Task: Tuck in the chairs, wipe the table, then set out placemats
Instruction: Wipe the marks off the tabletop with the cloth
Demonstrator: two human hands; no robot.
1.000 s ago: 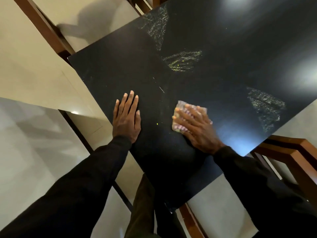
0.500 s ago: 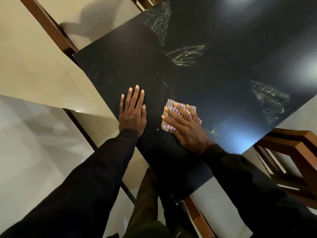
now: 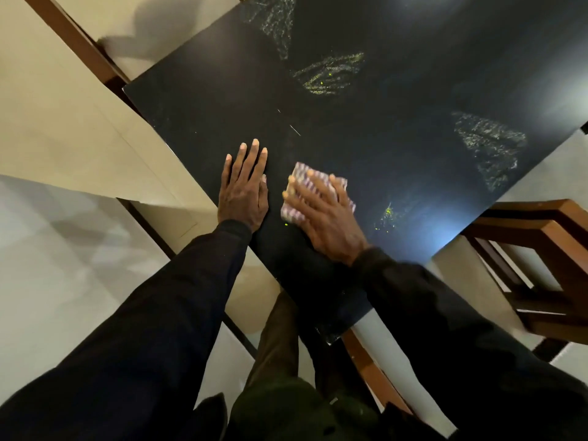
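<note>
A glossy black table (image 3: 397,90) fills the upper middle of the view. My left hand (image 3: 243,189) lies flat on it near its left edge, fingers straight and together. Just to its right, my right hand (image 3: 324,211) presses a folded, pale striped cloth (image 3: 297,176) flat against the tabletop with spread fingers; most of the cloth is hidden under the hand. Yellowish smear patches (image 3: 327,74) mark the surface further back, and another patch (image 3: 486,148) lies to the right. Small yellow specks (image 3: 386,216) sit just right of my right hand.
A brown wooden chair (image 3: 541,249) stands at the table's right side, partly under it. Another wooden frame piece (image 3: 79,43) runs along the upper left by the table's far corner. Pale tiled floor (image 3: 63,249) surrounds the table. My legs stand at the near corner.
My right hand has slid the cloth leftward and nearer, close to my left hand. The left hand stays planted flat on the table.
</note>
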